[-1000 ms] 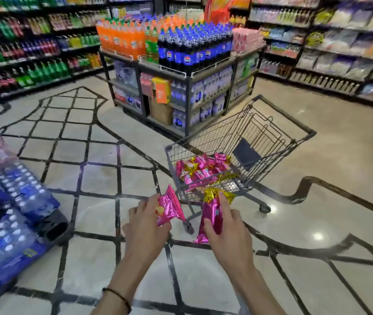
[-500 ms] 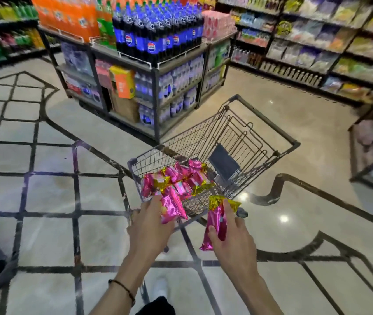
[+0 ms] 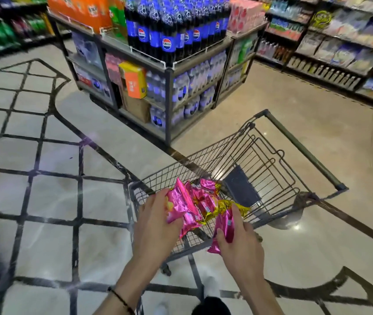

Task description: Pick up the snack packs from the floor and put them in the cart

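A single wide-angle camera sits on the person's head, facing forward and down. It looks from close above onto the cart [image 3: 244, 169], with the floor [image 3: 51, 196] and shelves [image 3: 340, 48] spreading beyond.

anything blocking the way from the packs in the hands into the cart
Nothing visible does. The left hand holds its pack over the cart rim already; the right hand holds its pack at the near rim. The basket is open-topped, with packs inside.

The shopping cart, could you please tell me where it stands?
The shopping cart stands centre-right in the head view, directly ahead of both hands, with the drinks display behind it.
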A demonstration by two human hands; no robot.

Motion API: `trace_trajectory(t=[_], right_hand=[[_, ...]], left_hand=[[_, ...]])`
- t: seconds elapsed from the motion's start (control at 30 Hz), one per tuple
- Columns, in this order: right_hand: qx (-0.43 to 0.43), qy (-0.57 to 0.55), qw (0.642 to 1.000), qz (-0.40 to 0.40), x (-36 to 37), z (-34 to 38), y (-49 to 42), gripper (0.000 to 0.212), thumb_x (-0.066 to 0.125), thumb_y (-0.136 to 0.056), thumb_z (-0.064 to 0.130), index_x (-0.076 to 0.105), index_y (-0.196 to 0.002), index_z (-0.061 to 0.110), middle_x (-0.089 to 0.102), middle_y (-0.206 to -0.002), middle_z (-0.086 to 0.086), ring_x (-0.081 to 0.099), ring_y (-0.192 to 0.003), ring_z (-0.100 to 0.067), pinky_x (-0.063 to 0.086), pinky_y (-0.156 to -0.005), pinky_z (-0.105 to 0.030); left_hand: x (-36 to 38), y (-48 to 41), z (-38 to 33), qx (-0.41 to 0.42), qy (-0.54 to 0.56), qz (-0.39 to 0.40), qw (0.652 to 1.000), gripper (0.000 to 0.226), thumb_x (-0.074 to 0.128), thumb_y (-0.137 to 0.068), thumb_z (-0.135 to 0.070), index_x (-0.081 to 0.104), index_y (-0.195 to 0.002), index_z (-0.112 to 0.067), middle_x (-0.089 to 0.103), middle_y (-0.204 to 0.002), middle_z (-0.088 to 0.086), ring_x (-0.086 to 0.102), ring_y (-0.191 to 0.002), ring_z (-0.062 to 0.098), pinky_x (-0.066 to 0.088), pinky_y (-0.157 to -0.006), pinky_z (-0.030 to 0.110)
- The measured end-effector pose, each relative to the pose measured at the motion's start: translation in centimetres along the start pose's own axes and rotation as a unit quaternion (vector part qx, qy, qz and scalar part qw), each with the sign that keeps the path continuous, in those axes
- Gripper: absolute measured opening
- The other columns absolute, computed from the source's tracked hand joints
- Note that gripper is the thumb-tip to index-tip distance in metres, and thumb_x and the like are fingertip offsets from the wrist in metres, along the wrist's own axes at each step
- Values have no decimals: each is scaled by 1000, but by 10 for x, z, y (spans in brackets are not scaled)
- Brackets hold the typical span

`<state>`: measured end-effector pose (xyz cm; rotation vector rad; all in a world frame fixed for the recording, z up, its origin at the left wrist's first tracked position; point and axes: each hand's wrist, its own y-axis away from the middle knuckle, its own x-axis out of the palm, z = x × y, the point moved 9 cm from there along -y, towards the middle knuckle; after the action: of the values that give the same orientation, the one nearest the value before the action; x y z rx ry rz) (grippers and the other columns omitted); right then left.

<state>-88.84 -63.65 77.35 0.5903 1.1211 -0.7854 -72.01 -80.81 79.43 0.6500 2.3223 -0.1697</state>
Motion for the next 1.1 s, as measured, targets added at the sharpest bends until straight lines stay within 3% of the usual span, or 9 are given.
trace_trajectory(t=[0.13,0.27,0.5,0.6,0.7,0.77,0.87,1.0,1.1], right_hand=[[-18,-1,999,32,22,-7,-68,72,50,-95,53,12,-155,38,56,-114,-2,63,-88,-19,39,-61,-26],[-48,0,996,81,49,-19,-145,73,50,-95,54,9,-154,41,55,-116,-3,64,-90,-20,43,-60,-28],[-132,52,977,162,86,-42,-279,71,47,-98,48,8,-156,35,54,-130,-9,67,-92,-26,46,-61,-32],[-141,62,970,190,109,-56,-312,72,46,-97,48,5,-155,38,53,-126,-9,66,-87,-27,53,-61,-36],[-129,72,964,219,135,-70,-332,73,47,-97,49,5,-155,38,52,-127,-10,65,-90,-27,48,-62,-35],[-134,68,961,231,154,-75,-341,73,48,-96,48,6,-155,38,54,-121,-9,65,-86,-27,51,-62,-36],[-146,68,955,251,189,-79,-352,74,51,-95,47,8,-155,36,57,-115,-9,65,-77,-24,56,-60,-38],[-178,90,936,290,248,-78,-353,75,52,-95,49,7,-154,36,57,-125,-15,66,-72,-21,57,-56,-33],[-187,96,926,315,293,-77,-349,75,52,-96,47,6,-154,36,57,-119,-14,63,-66,-20,57,-54,-35]], left_hand=[[36,-46,10,-67,35,38,996,71,70,-72,-44,42,-137,-43,57,-108,-12,58,-103,18,55,-85,47],[75,-90,6,-106,24,30,994,69,74,-76,-35,40,-136,-41,56,-107,-11,57,-106,20,56,-84,48],[160,-153,3,-230,28,45,972,86,66,-74,-53,23,-149,-46,50,-132,-4,55,-121,25,53,-96,56],[186,-171,7,-261,38,43,964,88,66,-75,-55,21,-150,-47,53,-126,-1,59,-112,23,56,-93,51],[202,-183,16,-288,36,36,956,86,66,-77,-56,25,-150,-39,59,-107,-7,64,-96,15,60,-82,45],[210,-187,27,-305,29,27,952,80,65,-75,-59,36,-144,-31,62,-94,-7,65,-87,15,59,-75,43],[225,-190,55,-337,-12,38,941,56,73,-84,-44,46,-130,-27,62,-93,-10,63,-85,12,58,-75,43],[248,-188,111,-383,-31,45,922,44,70,-78,-46,46,-112,-32,65,-85,-8,64,-78,17,57,-68,45],[263,-184,157,-424,-39,37,904,43,70,-76,-51,43,-104,-33,64,-87,-5,64,-75,18,57,-67,45]])
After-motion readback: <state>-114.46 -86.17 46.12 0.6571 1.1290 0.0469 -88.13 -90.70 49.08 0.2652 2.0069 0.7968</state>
